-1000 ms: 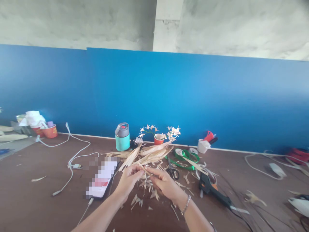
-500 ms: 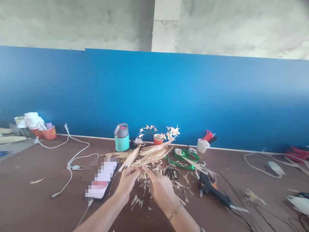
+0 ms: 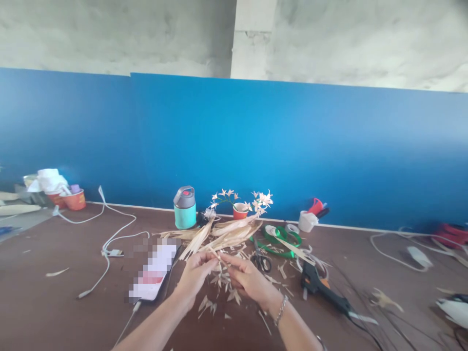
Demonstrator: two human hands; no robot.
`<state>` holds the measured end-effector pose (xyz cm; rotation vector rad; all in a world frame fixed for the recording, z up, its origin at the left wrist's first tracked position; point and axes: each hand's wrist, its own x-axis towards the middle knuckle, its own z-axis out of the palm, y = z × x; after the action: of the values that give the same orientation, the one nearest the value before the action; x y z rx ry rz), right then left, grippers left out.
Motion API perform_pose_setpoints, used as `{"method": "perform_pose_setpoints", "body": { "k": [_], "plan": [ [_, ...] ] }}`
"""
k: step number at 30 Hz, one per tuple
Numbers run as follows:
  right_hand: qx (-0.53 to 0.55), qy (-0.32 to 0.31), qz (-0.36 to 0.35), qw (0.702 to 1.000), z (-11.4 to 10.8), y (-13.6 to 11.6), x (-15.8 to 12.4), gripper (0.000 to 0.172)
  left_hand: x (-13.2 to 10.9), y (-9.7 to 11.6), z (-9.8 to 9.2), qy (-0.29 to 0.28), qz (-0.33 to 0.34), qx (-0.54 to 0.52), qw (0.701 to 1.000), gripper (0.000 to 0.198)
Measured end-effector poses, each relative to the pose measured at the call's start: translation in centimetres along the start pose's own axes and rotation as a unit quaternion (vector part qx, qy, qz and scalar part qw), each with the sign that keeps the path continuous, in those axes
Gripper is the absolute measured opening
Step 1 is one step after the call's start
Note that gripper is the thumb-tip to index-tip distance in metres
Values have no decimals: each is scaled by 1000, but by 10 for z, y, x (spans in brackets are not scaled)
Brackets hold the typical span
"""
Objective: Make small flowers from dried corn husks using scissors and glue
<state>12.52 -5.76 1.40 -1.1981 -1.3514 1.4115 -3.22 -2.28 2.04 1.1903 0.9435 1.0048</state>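
My left hand (image 3: pixel 195 277) is closed in a pinch on a small pale husk strip (image 3: pixel 215 252), whose tip shows above the fingertips. Close against it, my right hand (image 3: pixel 252 282) has its thumb and index finger pressed together at the strip's other side. Much of the strip is hidden by the fingers. Beyond both hands lies a pile of dry corn husks (image 3: pixel 234 237). Cut husk scraps (image 3: pixel 220 280) are scattered beneath the hands. Scissors (image 3: pixel 262 262) lie just beyond my right hand, beside a green ribbon (image 3: pixel 281 249).
A phone (image 3: pixel 157 273) lies left of my hands, with a white cable. Behind the husks stand a teal flask (image 3: pixel 185 214) and a red cup (image 3: pixel 240 211) with pale husk flowers. A black glue gun (image 3: pixel 323 287) and its cord lie at right. A blue partition (image 3: pixel 234 136) closes the back.
My right hand has turned and drawn slightly right, its fingers more bent. The pale strip now shows between the fingertips. My left hand has barely moved.
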Motion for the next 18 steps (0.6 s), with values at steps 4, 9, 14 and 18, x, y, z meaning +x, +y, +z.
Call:
{"method": "perform_pose_setpoints", "body": {
  "k": [4, 9, 14, 18],
  "plan": [
    [-179, 27, -150, 972, 3, 1, 0, 40, 1, -4, 1, 42, -15, -10, 999, 14],
    [-461, 104, -146, 869, 6, 2, -4, 65, 2, -8, 0, 61, -31, 7, 998, 16],
    [-518, 232, -115, 815, -16, 4, -1, 51, 5, -2, -7, 45, -7, 117, 992, 17],
    [-521, 216, -73, 823, -23, 5, 0, 23, 13, -5, -19, 8, 43, 322, 946, 15]
  ]
}}
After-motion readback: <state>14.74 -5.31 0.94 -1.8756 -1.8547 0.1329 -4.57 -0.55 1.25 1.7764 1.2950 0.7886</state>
